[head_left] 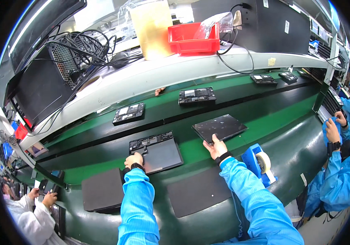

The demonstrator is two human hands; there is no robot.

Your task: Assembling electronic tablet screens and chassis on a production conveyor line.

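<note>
My left hand (pixel 135 160) is closed on the near left corner of a laptop base (pixel 162 153). Its circuit board shows along the far side, and a flat dark grey area covers the rest. Further right, my right hand (pixel 216 148) grips the near edge of a thin black slab (pixel 222 125), thumb on top and fingers hidden underneath. This slab has a glossy face with small pale specks; whether it is a tablet or a closed laptop I cannot tell. Both pieces lie at or over the black-and-green conveyor, just beyond the dark green bench.
A dark foam block (pixel 102 190) and a flat dark mat (pixel 199 196) lie on the bench (pixel 283 179). A blue tape dispenser (pixel 260 164) stands beside my right forearm. Opened devices (pixel 197 96) sit along the conveyor (pixel 89 141). Above runs a shelf with a red bin (pixel 194 38). Co-workers sit on both sides.
</note>
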